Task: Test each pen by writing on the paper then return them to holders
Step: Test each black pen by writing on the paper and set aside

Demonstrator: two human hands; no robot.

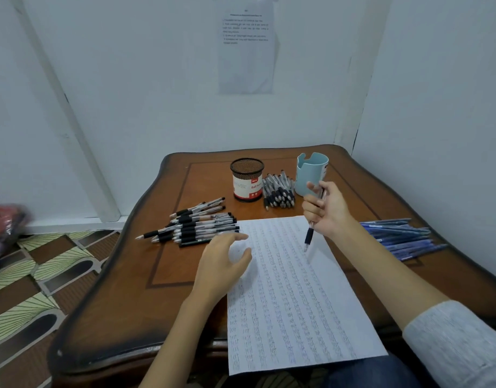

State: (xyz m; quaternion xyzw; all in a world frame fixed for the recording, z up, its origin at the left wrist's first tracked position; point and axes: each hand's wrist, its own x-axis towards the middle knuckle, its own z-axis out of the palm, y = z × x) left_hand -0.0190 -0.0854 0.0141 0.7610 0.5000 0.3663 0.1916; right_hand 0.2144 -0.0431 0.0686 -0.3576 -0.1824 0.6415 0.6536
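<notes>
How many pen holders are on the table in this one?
2. A black mesh holder stands at the back centre of the table; a light-blue holder stands right of it, just behind the right hand, which holds a pen. None seems hidden.

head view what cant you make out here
All in the head view.
- Inside the mesh holder and blue holder: hidden by their walls.
- Marks on the paper: too small to read.
- Wall notice: print too small.
- Bundle on the floor: blurred, cut by left edge.
</notes>
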